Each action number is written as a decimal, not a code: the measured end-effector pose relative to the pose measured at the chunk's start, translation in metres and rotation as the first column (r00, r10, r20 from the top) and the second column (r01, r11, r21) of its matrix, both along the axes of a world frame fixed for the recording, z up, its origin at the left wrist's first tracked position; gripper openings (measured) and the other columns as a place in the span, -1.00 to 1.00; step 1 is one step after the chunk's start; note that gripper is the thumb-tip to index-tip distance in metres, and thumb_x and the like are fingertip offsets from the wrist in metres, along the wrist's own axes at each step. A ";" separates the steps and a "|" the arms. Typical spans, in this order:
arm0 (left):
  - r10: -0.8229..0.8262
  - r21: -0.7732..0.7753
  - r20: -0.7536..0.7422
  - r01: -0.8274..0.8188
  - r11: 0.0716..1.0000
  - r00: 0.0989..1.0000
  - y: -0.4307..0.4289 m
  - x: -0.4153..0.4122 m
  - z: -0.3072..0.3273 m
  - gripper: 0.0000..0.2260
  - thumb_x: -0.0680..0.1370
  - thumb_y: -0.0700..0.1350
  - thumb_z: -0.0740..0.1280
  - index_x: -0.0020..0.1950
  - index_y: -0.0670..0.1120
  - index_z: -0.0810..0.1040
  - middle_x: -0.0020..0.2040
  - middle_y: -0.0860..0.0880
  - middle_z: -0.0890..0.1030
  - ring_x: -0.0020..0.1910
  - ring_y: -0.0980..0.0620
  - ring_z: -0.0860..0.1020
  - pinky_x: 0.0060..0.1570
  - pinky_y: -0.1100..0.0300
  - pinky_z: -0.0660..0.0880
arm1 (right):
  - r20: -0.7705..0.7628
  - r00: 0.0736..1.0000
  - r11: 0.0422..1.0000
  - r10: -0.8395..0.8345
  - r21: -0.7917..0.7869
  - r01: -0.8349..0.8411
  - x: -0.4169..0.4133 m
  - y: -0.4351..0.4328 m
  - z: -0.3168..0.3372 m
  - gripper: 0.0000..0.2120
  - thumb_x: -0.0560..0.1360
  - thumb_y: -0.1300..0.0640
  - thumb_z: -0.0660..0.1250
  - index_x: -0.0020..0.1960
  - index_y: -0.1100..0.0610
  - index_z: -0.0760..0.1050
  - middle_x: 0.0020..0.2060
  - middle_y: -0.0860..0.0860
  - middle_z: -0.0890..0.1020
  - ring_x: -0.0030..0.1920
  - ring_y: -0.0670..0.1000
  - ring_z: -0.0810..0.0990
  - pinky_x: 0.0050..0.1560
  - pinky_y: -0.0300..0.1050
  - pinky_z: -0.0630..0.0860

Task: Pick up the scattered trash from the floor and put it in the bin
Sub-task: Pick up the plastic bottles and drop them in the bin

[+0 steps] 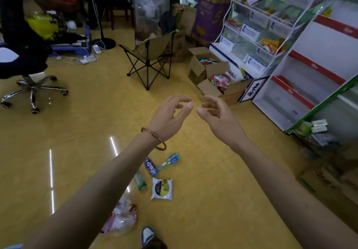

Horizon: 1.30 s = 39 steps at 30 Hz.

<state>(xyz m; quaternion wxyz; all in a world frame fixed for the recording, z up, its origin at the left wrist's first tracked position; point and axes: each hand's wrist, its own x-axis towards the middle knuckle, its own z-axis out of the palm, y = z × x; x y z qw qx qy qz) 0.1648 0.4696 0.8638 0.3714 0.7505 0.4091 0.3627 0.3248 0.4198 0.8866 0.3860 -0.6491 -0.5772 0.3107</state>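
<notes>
Five pieces of trash lie on the glossy yellow floor (213, 200) at lower centre: blue wrapper (150, 166), teal wrapper (170, 160), green wrapper (140, 181), white packet (161, 188), crumpled plastic bag (121, 217). Left hand (168, 117) and right hand (219, 117) hover mid-frame, empty, fingers loosely curled; the trash sits below the left forearm, so the left hand looks nearer. No bin shows. Folding chair (149, 55) and shelves (310, 74) stand beyond.

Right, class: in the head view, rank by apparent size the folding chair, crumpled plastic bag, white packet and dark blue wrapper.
Largest to smallest:
1. folding chair
2. crumpled plastic bag
3. white packet
4. dark blue wrapper
The bag is partly hidden by the left forearm.
</notes>
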 end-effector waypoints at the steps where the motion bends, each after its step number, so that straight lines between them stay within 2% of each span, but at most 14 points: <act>1: 0.001 0.002 0.003 -0.001 1.000 1.000 0.012 0.002 0.000 -0.71 0.58 0.05 0.16 0.24 0.00 0.47 0.20 0.00 0.47 0.13 0.11 0.46 0.18 0.10 0.46 | 0.007 1.000 1.000 0.008 -0.011 -0.007 0.002 0.012 0.000 -0.48 0.51 -0.12 0.29 0.42 -0.02 0.29 0.21 -0.13 0.48 0.14 -0.22 0.50 -0.10 -0.34 0.45; 7: 0.020 0.011 -0.014 -0.020 1.000 1.000 0.073 -0.003 -0.001 -0.69 0.58 0.06 0.15 0.27 -0.02 0.45 0.19 0.00 0.46 0.13 0.09 0.47 0.17 0.09 0.47 | 0.028 0.999 0.999 0.038 -0.019 -0.038 0.005 0.081 -0.002 -0.47 0.51 -0.12 0.30 0.42 0.00 0.28 0.24 -0.12 0.48 0.19 -0.15 0.49 -0.03 -0.32 0.45; 11: 0.078 0.000 -0.005 -0.078 0.997 0.997 0.097 -0.015 -0.011 -0.61 0.53 0.18 0.14 0.26 0.02 0.44 0.23 0.02 0.47 0.18 0.09 0.47 0.18 0.13 0.45 | 0.027 0.995 0.995 0.100 -0.020 -0.099 -0.002 0.118 -0.008 -0.47 0.51 -0.11 0.29 0.43 -0.02 0.27 0.25 -0.11 0.47 0.20 -0.14 0.48 -0.01 -0.33 0.43; 13: 0.126 0.005 -0.025 -0.126 0.992 0.992 0.107 -0.021 -0.015 -0.65 0.55 0.12 0.18 0.27 0.00 0.44 0.28 0.01 0.46 0.24 0.10 0.43 0.22 0.15 0.40 | 0.023 0.991 0.991 0.134 -0.022 -0.134 -0.006 0.136 -0.011 -0.48 0.51 -0.10 0.29 0.43 -0.04 0.26 0.26 -0.11 0.46 0.22 -0.13 0.47 -0.01 -0.34 0.42; 15: 0.188 0.015 -0.039 -0.187 0.982 0.981 0.118 -0.030 -0.019 -0.69 0.57 0.04 0.19 0.28 -0.02 0.43 0.32 0.00 0.44 0.26 0.12 0.39 0.22 0.22 0.33 | 0.025 0.985 0.985 0.170 -0.024 -0.170 -0.010 0.156 -0.017 -0.47 0.51 -0.10 0.30 0.43 -0.04 0.26 0.27 -0.10 0.45 0.23 -0.11 0.47 0.00 -0.32 0.42; 19: 0.329 0.011 -0.069 -0.329 0.944 0.942 0.135 -0.054 -0.034 -0.69 0.57 0.04 0.19 0.27 -0.04 0.44 0.30 0.00 0.45 0.18 0.19 0.39 0.07 0.42 0.29 | 0.024 0.959 0.957 0.283 -0.074 -0.280 -0.023 0.198 -0.031 -0.46 0.50 -0.12 0.30 0.43 -0.04 0.26 0.27 -0.10 0.44 0.22 -0.10 0.47 0.05 -0.20 0.45; 24: 0.526 -0.047 -0.094 -0.532 0.845 0.845 0.159 -0.066 -0.045 -0.71 0.57 0.04 0.20 0.24 -0.03 0.46 0.23 -0.01 0.49 0.19 0.08 0.46 0.15 0.20 0.39 | 0.012 0.887 0.884 0.461 -0.099 -0.458 -0.038 0.254 -0.043 -0.45 0.49 -0.15 0.30 0.43 -0.08 0.26 0.21 -0.19 0.43 0.12 -0.21 0.46 -0.07 -0.32 0.42; 30: 0.711 -0.035 -0.097 -0.716 0.697 0.697 0.181 -0.042 -0.043 -0.71 0.57 0.05 0.18 0.23 -0.02 0.47 0.18 0.01 0.51 0.15 0.11 0.48 0.15 0.17 0.42 | -0.035 0.727 0.722 0.686 -0.094 -0.686 -0.037 0.315 -0.044 -0.44 0.49 -0.11 0.32 0.44 -0.06 0.25 0.25 -0.14 0.43 0.20 -0.13 0.48 -0.08 -0.32 0.43; 35: 0.828 -0.046 -0.094 -0.834 0.550 0.552 0.188 -0.027 -0.058 -0.69 0.56 0.09 0.18 0.22 0.00 0.47 0.18 0.02 0.49 0.12 0.09 0.50 0.14 0.13 0.46 | -0.058 0.597 0.590 0.800 -0.107 -0.800 -0.038 0.348 -0.054 -0.46 0.49 -0.05 0.35 0.41 -0.05 0.27 0.21 -0.15 0.45 0.19 -0.12 0.49 0.10 -0.19 0.45; 39: 0.881 -0.116 -0.130 -0.889 0.442 0.455 0.189 -0.019 -0.089 -0.69 0.54 0.07 0.23 0.22 -0.04 0.47 0.12 0.04 0.42 0.10 0.04 0.51 0.11 0.11 0.47 | -0.049 0.521 0.507 0.852 -0.170 -0.845 -0.044 0.360 -0.082 -0.43 0.49 -0.07 0.35 0.43 -0.03 0.25 0.23 -0.14 0.44 0.18 -0.13 0.48 0.00 -0.28 0.45</act>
